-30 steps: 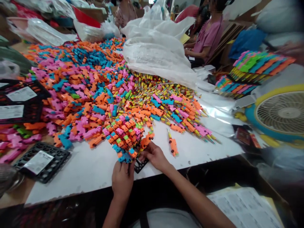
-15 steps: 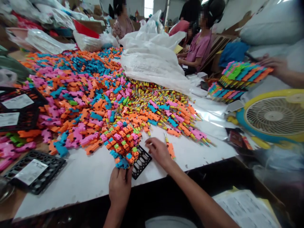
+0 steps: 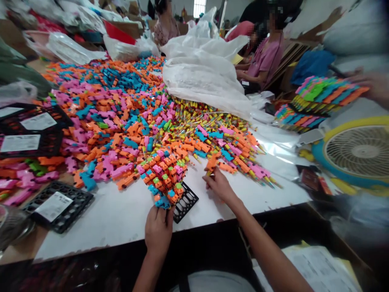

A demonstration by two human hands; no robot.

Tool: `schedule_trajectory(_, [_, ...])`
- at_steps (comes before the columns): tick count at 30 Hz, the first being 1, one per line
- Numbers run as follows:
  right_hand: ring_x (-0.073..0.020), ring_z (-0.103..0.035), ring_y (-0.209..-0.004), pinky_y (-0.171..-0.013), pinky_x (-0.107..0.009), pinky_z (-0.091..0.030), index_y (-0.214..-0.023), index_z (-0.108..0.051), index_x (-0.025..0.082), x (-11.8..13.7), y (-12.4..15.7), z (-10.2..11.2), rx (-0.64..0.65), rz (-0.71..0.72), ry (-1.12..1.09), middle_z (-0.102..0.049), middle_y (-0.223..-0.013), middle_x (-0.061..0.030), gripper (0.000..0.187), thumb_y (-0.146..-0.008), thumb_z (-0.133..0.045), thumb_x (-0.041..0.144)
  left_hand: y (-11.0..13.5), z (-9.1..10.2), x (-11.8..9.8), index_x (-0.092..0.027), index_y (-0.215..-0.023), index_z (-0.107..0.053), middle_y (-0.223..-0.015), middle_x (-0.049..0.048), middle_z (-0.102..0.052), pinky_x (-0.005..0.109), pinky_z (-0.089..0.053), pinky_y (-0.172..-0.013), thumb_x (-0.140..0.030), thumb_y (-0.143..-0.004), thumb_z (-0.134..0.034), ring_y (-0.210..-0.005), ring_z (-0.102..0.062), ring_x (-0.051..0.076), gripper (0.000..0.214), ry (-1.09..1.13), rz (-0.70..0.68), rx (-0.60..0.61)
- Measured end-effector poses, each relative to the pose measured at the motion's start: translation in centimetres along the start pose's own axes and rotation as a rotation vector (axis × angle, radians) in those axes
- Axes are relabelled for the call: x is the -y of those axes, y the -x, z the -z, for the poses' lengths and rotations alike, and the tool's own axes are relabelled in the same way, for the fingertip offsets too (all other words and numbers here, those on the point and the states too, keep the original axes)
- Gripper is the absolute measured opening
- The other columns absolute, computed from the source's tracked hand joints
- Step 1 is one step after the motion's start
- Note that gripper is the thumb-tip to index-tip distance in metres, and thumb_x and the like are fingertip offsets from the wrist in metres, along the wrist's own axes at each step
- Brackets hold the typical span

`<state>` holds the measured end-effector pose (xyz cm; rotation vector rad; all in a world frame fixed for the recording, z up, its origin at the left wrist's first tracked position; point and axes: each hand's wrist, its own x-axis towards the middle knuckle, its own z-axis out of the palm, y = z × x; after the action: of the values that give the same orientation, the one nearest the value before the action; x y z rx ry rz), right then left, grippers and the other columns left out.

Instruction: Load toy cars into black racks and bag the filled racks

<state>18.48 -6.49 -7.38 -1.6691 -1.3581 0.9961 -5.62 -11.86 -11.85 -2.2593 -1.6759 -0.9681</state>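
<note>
My left hand (image 3: pixel 158 228) is closed on the near edge of a black plastic rack (image 3: pixel 186 202) with rows of holes. Toy-car pencils (image 3: pixel 164 175) in orange, pink, blue and green fill much of this rack, while its right-hand holes show bare. To the right of it, my right hand (image 3: pixel 221 185) pinches an orange toy-car pencil (image 3: pixel 212 161), held just above the white table top (image 3: pixel 127 215). The lower end of that pencil is hidden by my fingers.
Loose toy cars (image 3: pixel 106 121) heap across the left. Toy-car pencils (image 3: pixel 240 154) lie beyond my right hand. Another black rack (image 3: pixel 60 207) with a label lies left. A yellow-blue fan (image 3: pixel 361 150) stands right, near a co-worker's hand (image 3: pixel 373 85). A white sack (image 3: pixel 203 73) sits behind.
My right hand has taken up the orange toy-car pencil that lay beside it on the table. My left hand keeps its hold on the rack; the whole view has shifted slightly.
</note>
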Motion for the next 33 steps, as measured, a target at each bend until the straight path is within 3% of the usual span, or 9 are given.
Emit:
schedule_trajectory(3, [-0.0150, -0.059, -0.054, -0.057, -0.028, -0.048, -0.097, -0.048, 0.022, 0.3, 1.6, -2.5, 0.278, 0.012, -0.381, -0.060, -0.060, 0.0039, 0.019, -0.084, -0.053, 0.035, -0.1, 0.1, 0.0, -0.018, -0.076, -0.059, -0.069, 0.0030, -0.056, 0.029, -0.045, -0.064, -0.032, -0.085, -0.059, -0.070, -0.054, 0.019, 0.017, 0.009, -0.002, 0.007])
schedule_trajectory(7, [-0.0147, -0.059, -0.054, -0.054, -0.026, -0.049, -0.087, -0.056, 0.021, 0.2, 2.1, -5.6, 0.328, 0.026, -0.545, -0.060, -0.060, 0.0039, 0.019, -0.074, -0.066, 0.032, -0.1, 0.1, 0.0, -0.017, -0.081, -0.060, -0.069, 0.0031, -0.056, 0.029, -0.045, -0.064, -0.031, -0.086, -0.058, -0.071, -0.054, 0.019, 0.015, 0.012, -0.009, 0.006])
schedule_trajectory(10, [-0.0133, -0.058, -0.055, -0.054, -0.025, -0.048, -0.087, -0.059, 0.021, 0.0, 1.8, -6.3, 0.332, 0.139, -0.390, -0.061, -0.067, 0.0032, 0.010, -0.080, -0.061, 0.028, 0.0, 0.0, 0.0, -0.017, -0.083, -0.061, -0.071, 0.0033, -0.057, 0.029, -0.046, -0.066, -0.030, -0.086, -0.057, -0.072, -0.055, 0.019, 0.014, 0.026, 0.009, 0.020])
schedule_trajectory(15, [-0.0168, -0.062, -0.090, -0.080, -0.026, -0.048, -0.093, -0.064, 0.021, 0.7, 1.8, -6.1, 0.263, 0.397, 0.054, -0.067, -0.098, -0.0025, 0.016, -0.084, -0.053, 0.013, 0.2, -0.1, 0.2, -0.018, -0.086, -0.062, -0.073, 0.0033, -0.058, 0.029, -0.047, -0.066, -0.031, -0.087, -0.057, -0.073, -0.056, 0.019, 0.014, 0.032, 0.023, 0.020])
schedule_trajectory(19, [-0.0152, -0.063, -0.088, -0.078, -0.023, -0.048, -0.099, -0.065, 0.023, 1.3, 1.0, -4.3, 0.369, 0.469, 0.116, -0.067, -0.096, -0.0007, 0.025, -0.083, -0.051, 0.009, 0.0, -0.1, 0.2, -0.018, -0.090, -0.062, -0.075, 0.0032, -0.059, 0.028, -0.047, -0.066, -0.032, -0.088, -0.056, -0.074, -0.057, 0.018, 0.015, 0.042, 0.025, 0.038])
schedule_trajectory(24, [-0.0226, -0.053, -0.110, -0.093, -0.036, -0.041, -0.100, -0.066, 0.021, -0.1, -1.2, 2.8, 0.055, 0.471, 0.553, -0.060, -0.117, -0.0080, 0.036, -0.079, -0.046, 0.000, -0.1, 0.1, 0.0, -0.018, -0.084, -0.062, -0.072, 0.0026, -0.058, 0.028, -0.047, -0.066, -0.034, -0.088, -0.054, -0.072, -0.057, 0.018, 0.019, 0.027, 0.030, 0.028])
schedule_trajectory(27, [-0.0258, -0.051, -0.108, -0.091, -0.038, -0.040, -0.079, -0.066, 0.019, -1.4, -1.9, 6.3, 0.072, 0.419, 0.803, -0.059, -0.115, -0.0097, 0.023, -0.080, -0.049, 0.005, -0.1, 0.2, -0.1, -0.018, -0.081, -0.062, -0.071, 0.0028, -0.058, 0.028, -0.046, -0.065, -0.034, -0.088, -0.055, -0.071, -0.056, 0.018, 0.019, 0.009, 0.031, 0.016])
schedule_trajectory(30, [-0.0208, -0.056, -0.093, -0.078, -0.032, -0.043, -0.082, -0.061, 0.019, -2.0, -1.2, 6.7, 0.113, 0.391, 0.724, -0.060, -0.105, -0.0073, 0.014, -0.083, -0.049, 0.012, -0.1, 0.1, 0.0, -0.017, -0.084, -0.062, -0.071, 0.0029, -0.058, 0.028, -0.046, -0.067, -0.033, -0.087, -0.056, -0.072, -0.056, 0.018, 0.017, 0.029, 0.017, 0.009])
schedule_trajectory(33, [-0.0160, -0.057, -0.072, -0.068, -0.029, -0.044, -0.094, -0.052, 0.020, -1.8, 0.3, 4.3, 0.060, 0.269, 0.402, -0.060, -0.085, -0.0021, 0.009, -0.085, -0.051, 0.022, -0.1, 0.0, 0.1, -0.017, -0.084, -0.062, -0.072, 0.0032, -0.059, 0.028, -0.045, -0.066, -0.033, -0.086, -0.058, -0.073, -0.057, 0.018, 0.017, 0.028, 0.022, 0.014])
